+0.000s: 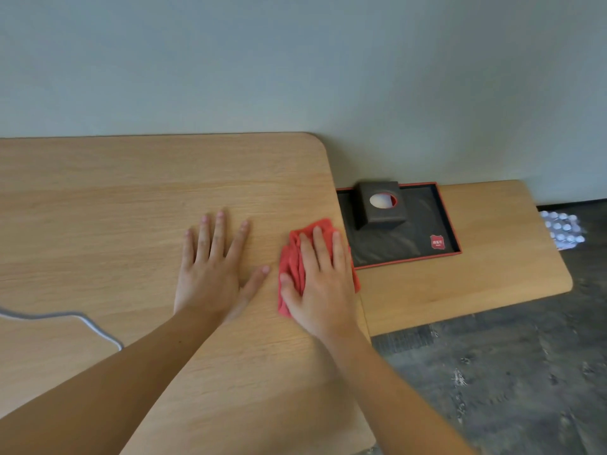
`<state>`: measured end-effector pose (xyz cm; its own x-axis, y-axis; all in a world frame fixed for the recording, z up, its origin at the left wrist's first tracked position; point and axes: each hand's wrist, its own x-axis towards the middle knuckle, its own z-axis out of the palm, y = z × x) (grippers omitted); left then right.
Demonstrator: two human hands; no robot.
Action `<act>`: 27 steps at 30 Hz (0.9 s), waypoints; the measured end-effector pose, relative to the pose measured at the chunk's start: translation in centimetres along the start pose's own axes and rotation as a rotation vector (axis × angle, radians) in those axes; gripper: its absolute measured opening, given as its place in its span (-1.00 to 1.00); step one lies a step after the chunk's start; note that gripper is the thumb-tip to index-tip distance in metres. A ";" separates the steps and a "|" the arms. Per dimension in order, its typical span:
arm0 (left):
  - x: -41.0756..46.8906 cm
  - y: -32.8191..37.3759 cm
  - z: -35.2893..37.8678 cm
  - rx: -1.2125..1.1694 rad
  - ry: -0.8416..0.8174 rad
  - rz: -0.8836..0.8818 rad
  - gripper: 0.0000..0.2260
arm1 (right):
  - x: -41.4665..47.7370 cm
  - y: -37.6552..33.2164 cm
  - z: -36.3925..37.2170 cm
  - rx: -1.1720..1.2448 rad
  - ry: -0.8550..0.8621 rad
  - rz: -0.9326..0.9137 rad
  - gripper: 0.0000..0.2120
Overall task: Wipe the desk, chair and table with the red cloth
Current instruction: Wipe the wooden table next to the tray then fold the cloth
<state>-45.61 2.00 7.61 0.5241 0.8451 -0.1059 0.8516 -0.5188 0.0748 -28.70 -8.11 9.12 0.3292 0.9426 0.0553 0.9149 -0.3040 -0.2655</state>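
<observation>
A light wooden desk (131, 198) fills the left and middle of the view. My right hand (320, 284) lies flat on a crumpled red cloth (292, 257) and presses it onto the desk near its right edge. The cloth shows around my fingers and thumb, and part of it reaches the desk's edge. My left hand (213, 267) rests palm down on the bare desk just left of the cloth, fingers spread, holding nothing.
A lower wooden table (499, 257) stands to the right against the wall. On it sits a black tray with a red rim (450, 224) holding a dark tissue box (381, 206). A grey cable (65, 318) curls on the desk's left. Dark floor lies at the lower right.
</observation>
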 end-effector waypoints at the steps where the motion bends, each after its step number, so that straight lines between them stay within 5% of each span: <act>1: 0.0 0.0 0.0 0.003 0.001 0.003 -0.23 | -1.3 0.1 0.0 -0.003 -0.016 -0.013 -0.34; 27: 0.2 0.3 0.1 -0.021 0.006 -0.022 -0.27 | 13.8 2.4 0.5 -0.051 -0.077 -0.035 -0.35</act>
<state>-45.29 1.99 7.57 0.5048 0.8573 -0.1013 0.8627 -0.4970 0.0934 -22.10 4.24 8.74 0.2795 0.9601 -0.0114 0.9369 -0.2753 -0.2156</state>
